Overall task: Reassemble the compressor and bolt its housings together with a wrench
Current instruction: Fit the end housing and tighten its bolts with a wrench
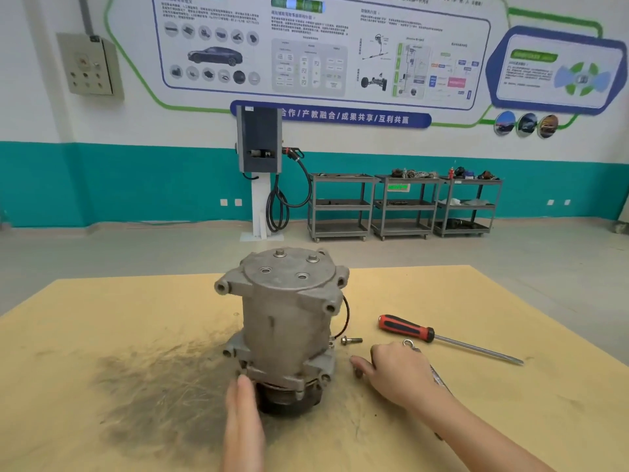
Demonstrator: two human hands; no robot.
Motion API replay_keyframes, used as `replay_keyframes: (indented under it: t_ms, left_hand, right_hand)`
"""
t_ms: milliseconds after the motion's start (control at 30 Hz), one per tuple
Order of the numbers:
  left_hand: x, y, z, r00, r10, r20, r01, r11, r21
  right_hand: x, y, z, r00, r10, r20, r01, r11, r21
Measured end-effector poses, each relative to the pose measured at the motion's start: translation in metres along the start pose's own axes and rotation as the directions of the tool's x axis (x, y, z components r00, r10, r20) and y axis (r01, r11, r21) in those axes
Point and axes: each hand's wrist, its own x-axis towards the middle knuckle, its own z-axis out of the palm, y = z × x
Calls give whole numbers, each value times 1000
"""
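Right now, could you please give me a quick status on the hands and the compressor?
Left hand open, fingers against compressor base. Right hand on table beside loose bolt, over wrench. Compressor upright. Screwdriver lying clear.
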Motion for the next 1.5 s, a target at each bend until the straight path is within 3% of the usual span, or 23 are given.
replay_keyframes:
  t_ms: [67, 167, 300, 400, 600, 667, 767, 867, 967, 1067, 1200, 1433, 1500]
  left_hand:
    - [-15, -5, -5, 1000, 12, 17, -10, 997, -73]
    - [-25, -7, -28, 977, 123, 173, -104, 988, -116]
    - [-18, 10, -21, 980, 178, 92, -166, 978, -127]
    - [-20, 18, -4, 971, 181, 156, -174, 983, -60]
    - [-10, 17, -4, 924, 257, 283, -280, 959, 43]
    - [-4, 16, -7, 915, 254, 315, -288, 955, 67]
    - [4, 15, -10, 881, 243, 407, -297, 952, 76]
    - [7, 11, -11, 860, 251, 445, -305, 951, 52]
    - [11, 5, -12, 846, 280, 453, -326, 945, 24]
    - [15, 3, -10, 850, 280, 446, -329, 944, 35]
    - [14, 4, -9, 841, 321, 436, -367, 930, 24]
    - [12, 5, -7, 844, 333, 420, -388, 920, 52]
    - [11, 6, -6, 848, 336, 410, -384, 922, 38]
  right_hand:
    - [2, -3, 0, 1000, -12, 13, 12, 1000, 12]
    - [-1, -9, 2, 998, -60, 3, 60, 998, -1]
    - [-6, -12, 5, 995, -97, 3, 97, 995, -9]
    - [-7, -11, 2, 996, -84, 14, 84, 996, 22]
    - [-3, 10, -45, 989, 101, -105, -51, 915, 400]
    - [-1, 13, -75, 966, 143, -216, 8, 818, 575]
    - [0, 0, -121, 903, 130, -410, 237, 644, 728]
    - [6, -21, -160, 850, -61, -523, 437, 636, 636]
    - [20, -38, -180, 865, -304, -399, 465, 783, 413]
    - [30, -48, -185, 856, -423, -297, 494, 839, 230]
    - [38, -50, -186, 853, -429, -297, 478, 871, 114]
    - [43, -50, -188, 901, -397, -174, 430, 866, 256]
    - [45, -54, -187, 908, -372, -190, 409, 887, 215]
